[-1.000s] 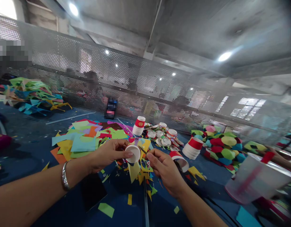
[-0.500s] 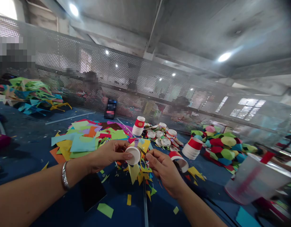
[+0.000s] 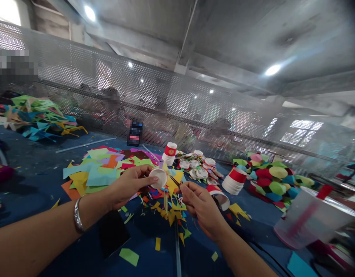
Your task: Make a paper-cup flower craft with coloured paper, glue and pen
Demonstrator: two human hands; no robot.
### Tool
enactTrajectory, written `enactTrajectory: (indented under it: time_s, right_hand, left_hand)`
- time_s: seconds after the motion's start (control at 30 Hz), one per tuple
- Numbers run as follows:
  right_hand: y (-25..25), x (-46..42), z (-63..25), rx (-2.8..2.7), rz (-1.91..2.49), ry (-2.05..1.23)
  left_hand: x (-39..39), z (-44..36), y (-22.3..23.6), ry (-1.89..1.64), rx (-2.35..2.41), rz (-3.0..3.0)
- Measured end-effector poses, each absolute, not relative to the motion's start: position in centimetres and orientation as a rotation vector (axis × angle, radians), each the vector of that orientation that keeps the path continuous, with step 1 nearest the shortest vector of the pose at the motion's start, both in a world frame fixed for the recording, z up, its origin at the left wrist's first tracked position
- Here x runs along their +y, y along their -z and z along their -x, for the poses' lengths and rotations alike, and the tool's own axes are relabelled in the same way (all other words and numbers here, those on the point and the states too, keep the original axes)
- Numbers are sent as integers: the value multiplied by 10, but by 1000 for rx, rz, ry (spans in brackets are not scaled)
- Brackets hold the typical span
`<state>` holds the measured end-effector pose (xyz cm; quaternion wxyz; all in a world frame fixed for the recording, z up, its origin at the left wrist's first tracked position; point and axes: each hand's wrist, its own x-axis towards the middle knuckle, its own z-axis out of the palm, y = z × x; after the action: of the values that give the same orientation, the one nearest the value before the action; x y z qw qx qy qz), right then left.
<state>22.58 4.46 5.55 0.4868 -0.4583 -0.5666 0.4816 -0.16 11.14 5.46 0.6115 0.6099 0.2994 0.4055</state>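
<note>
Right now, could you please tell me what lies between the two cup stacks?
A heap of round white pieces lies there, as the head view shows.

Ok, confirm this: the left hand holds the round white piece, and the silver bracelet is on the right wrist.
No: the head view shows the silver bracelet on the left wrist, not the right. The left hand does hold the round white piece.

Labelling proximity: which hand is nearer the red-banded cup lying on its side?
Right. The right hand is just left of the red-banded cup; the left hand is farther left, holding a round white piece.
</note>
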Motion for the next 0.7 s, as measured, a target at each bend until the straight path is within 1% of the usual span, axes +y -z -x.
enactTrajectory:
  time_s: [0.1,0.37,0.7]
  right_hand:
    - [-56,46,-225,-1339,1100,-1126]
    - [-54,50,-229,-1381,1165,-905]
    - [-54,48,-228,-1441,1166,-861]
  left_hand:
    - [112,1,-52,-948,716,-1480]
    - [100,-8,-45,-792,674,-1828]
    - [96,-10,-46,-678,695,-1939]
